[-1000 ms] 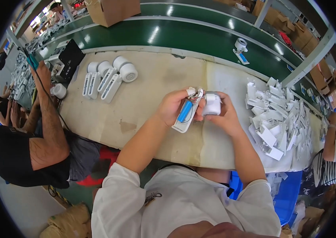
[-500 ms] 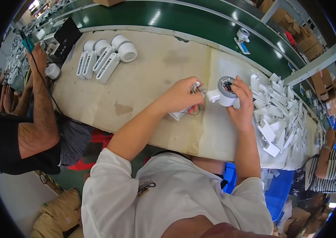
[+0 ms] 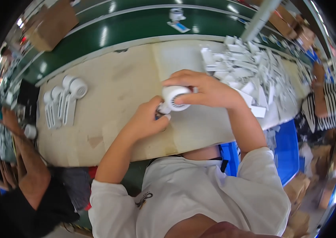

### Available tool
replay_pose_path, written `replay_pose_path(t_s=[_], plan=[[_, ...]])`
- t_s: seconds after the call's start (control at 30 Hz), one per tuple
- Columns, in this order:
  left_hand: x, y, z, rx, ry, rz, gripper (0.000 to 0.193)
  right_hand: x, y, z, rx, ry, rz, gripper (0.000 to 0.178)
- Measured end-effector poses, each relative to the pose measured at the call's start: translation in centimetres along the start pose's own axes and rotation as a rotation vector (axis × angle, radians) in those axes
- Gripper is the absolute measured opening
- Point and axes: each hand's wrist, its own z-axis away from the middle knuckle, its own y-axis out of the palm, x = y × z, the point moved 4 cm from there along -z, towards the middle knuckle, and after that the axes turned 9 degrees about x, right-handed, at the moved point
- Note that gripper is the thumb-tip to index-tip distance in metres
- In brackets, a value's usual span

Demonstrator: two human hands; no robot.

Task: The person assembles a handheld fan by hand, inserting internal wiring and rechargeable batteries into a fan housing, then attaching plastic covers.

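Over the middle of the table, my right hand (image 3: 205,89) grips a white cylindrical head (image 3: 174,97) with a slotted vent ring on its end. A short white neck sticks out from the head towards my left hand (image 3: 146,121). The fingers of my left hand are closed around the piece at that neck; most of this piece is hidden by the hand. On the table's left part stand several finished-looking white units (image 3: 66,97), each a round vented head joined to a long slotted body.
A heap of white plastic housings (image 3: 251,69) covers the table's right side. Beyond the table runs a green conveyor (image 3: 136,25) carrying a white unit (image 3: 176,15). A blue bin (image 3: 287,152) stands at the lower right. A co-worker's arm (image 3: 31,170) is at the left; another person in stripes (image 3: 325,103) at the right.
The head has turned from its open inside showing to its vented end showing, and is now close against my left hand. My view has swung to the right.
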Motion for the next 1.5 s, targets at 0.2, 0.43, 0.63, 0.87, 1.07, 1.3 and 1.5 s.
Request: replay_pose_path(t_s=[0.2, 0.43, 0.63, 0.87, 1.07, 1.3, 1.5], plan=[[-0.2, 0.8, -0.7, 0.116, -0.088, 0.483, 0.015, -1.3, 2.0, 3.1, -0.395, 0.1, 0.108, 0.049], [1.2, -2.3, -0.8, -0.187, 0.172, 0.743, 0.028, -1.2, -1.7, 12.6, -0.527, 0.536, 0.876, 0.051], [1.3, -2.5, -1.4, -0.265, 0.199, 0.944, 0.033, -3.9, -2.5, 13.9, -0.469, 0.571, 0.847, 0.046], [1.8, -2.6, -1.1, -0.425, 0.309, 1.179, 0.03, 3.1, 2.6, 4.8, -0.647, -0.045, 0.636, 0.053], [2.2, -2.7, -0.8, -0.497, 0.381, 1.182, 0.032, 4.1, 5.0, -2.2, -0.645, -0.055, 0.738, 0.056], [1.9, -2.3, -0.9, -0.592, 0.465, 1.191, 0.027, 4.0, 4.9, -3.7, -0.584, -0.052, 0.638, 0.059], [2.5, -2.4, -0.8, -0.705, 0.379, 1.105, 0.024, 2.8, 6.0, -4.4, -0.636, -0.001, 0.635, 0.061]])
